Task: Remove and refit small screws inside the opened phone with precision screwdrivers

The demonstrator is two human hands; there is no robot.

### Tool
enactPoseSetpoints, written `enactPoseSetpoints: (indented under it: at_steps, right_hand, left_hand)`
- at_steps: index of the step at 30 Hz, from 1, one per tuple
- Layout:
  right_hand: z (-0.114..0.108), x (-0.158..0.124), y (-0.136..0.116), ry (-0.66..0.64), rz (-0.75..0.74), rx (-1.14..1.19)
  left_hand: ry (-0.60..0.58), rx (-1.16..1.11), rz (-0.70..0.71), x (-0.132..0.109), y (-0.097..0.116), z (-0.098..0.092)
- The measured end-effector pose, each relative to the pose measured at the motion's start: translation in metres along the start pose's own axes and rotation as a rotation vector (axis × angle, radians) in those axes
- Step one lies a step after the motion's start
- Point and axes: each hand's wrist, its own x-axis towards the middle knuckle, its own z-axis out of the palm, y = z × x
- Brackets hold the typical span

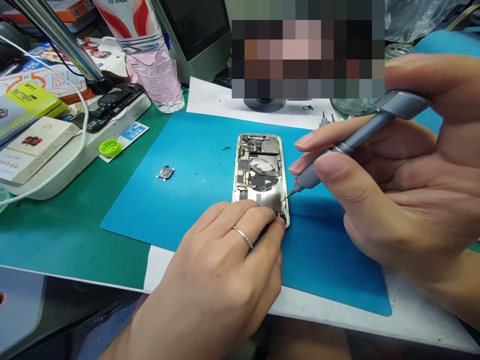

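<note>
An opened smartphone (262, 175) lies face down on the blue mat, its circuit board, round coil and metal parts exposed. Over its bottom end lies my left hand (228, 270), with a ring on one finger; its curled fingertips press on the phone and hide that end. My right hand (405, 200) pinches a grey precision screwdriver (362, 135) between thumb and fingers. The thin tip slants down to the phone's right side, near its lower end; whether it touches a screw I cannot tell. Left of the phone sits a small metal phone part (165, 173).
The blue mat (180, 215) covers white paper on a green table (123, 250). At left are a white power strip (60, 175), a cigarette box (35, 147) and a green cap (110, 147). A pink-labelled bottle (153, 75) stands behind. A blurred-out patch covers the back.
</note>
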Motion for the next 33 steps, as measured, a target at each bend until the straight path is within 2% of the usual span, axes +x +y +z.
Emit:
enactPoseSetpoints:
  at_steps: [5, 11, 22, 28, 33]
  right_hand:
    - [-0.0018, 0.0024, -0.0052, -0.060, 0.053, -0.047]
    - [-0.0039, 0.0043, -0.0077, -0.086, -0.011, -0.068]
    - [-0.0018, -0.0009, -0.0016, -0.096, -0.048, -0.006]
    - [-0.0022, 0.0023, -0.0029, -0.091, -0.089, -0.021]
    - [-0.0035, 0.0023, -0.0044, -0.084, -0.061, -0.034]
  left_hand:
    - [0.005, 0.026, 0.009, -0.0003, 0.0012, 0.0001]
    - [0.005, 0.003, -0.013, 0.0016, 0.0016, 0.0014]
    - [0.049, -0.002, -0.008, 0.0043, 0.0003, 0.0000]
    - [0.048, 0.022, -0.012, 0.0027, -0.0011, 0.0015]
    - [0.029, 0.010, 0.009, 0.0037, -0.0016, 0.0020]
